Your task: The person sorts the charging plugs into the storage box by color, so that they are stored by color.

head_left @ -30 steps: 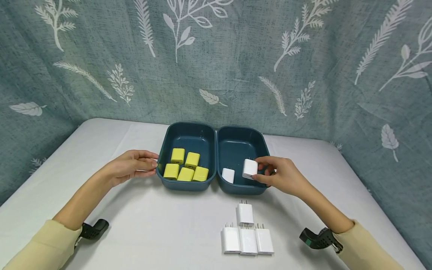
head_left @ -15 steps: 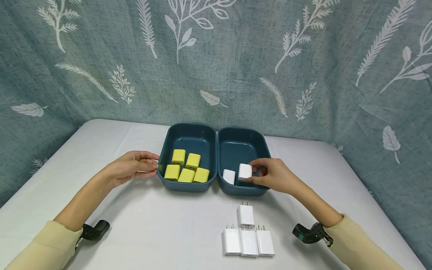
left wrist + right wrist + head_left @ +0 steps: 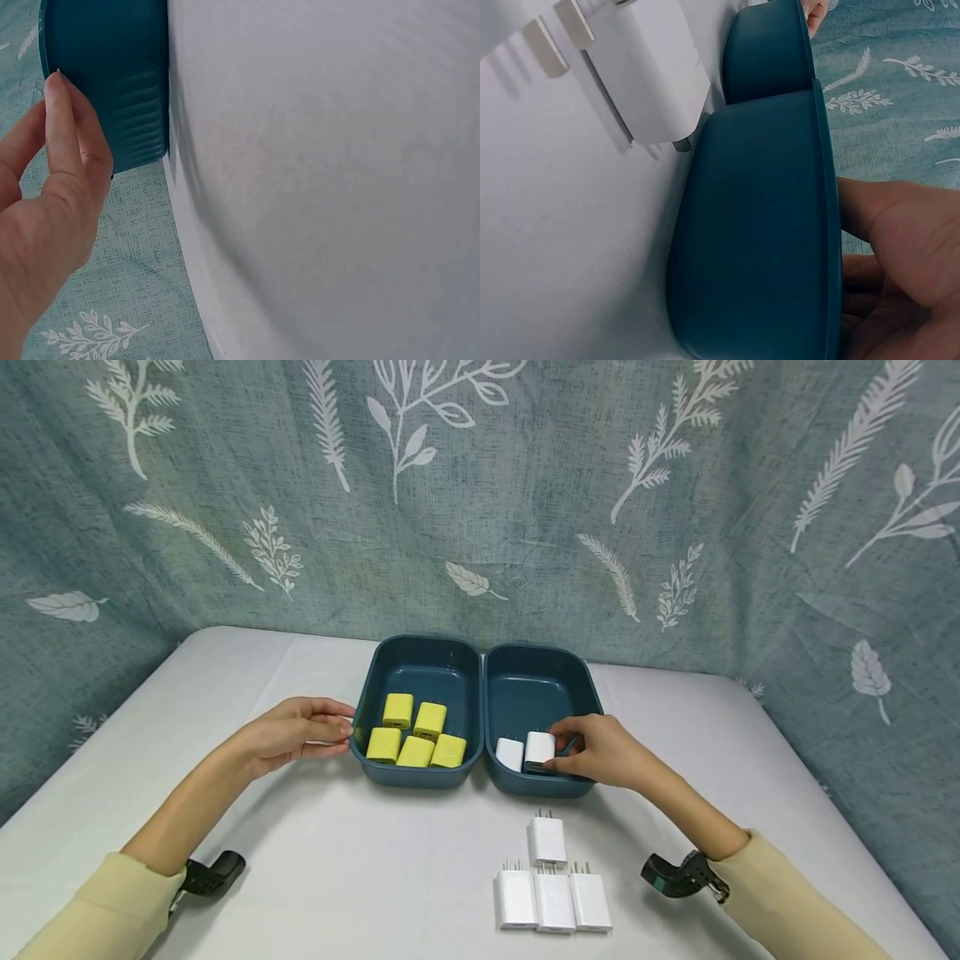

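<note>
The right hand [image 3: 600, 752] pinches one of two boxy white plugs [image 3: 539, 748] in the smooth right bin [image 3: 536, 787]; the left hand [image 3: 288, 731], relaxed, touches the left bin [image 3: 412, 778] of five yellow plugs [image 3: 384, 745]. Four others [image 3: 516, 900] lie on cloth [image 3: 360, 868].

At centre frame, the left bin [image 3: 416, 777] and right bin [image 3: 538, 787] are dark teal-blue. Yellow adapters [image 3: 383, 746] contrast with white adapters [image 3: 553, 906] at lower centre. The tablecloth [image 3: 360, 868] is plain white. Above, a grey-green curtain [image 3: 517, 585] bears white leafy sprigs; sleeves [image 3: 101, 906] at both lower corners are beige.
</note>
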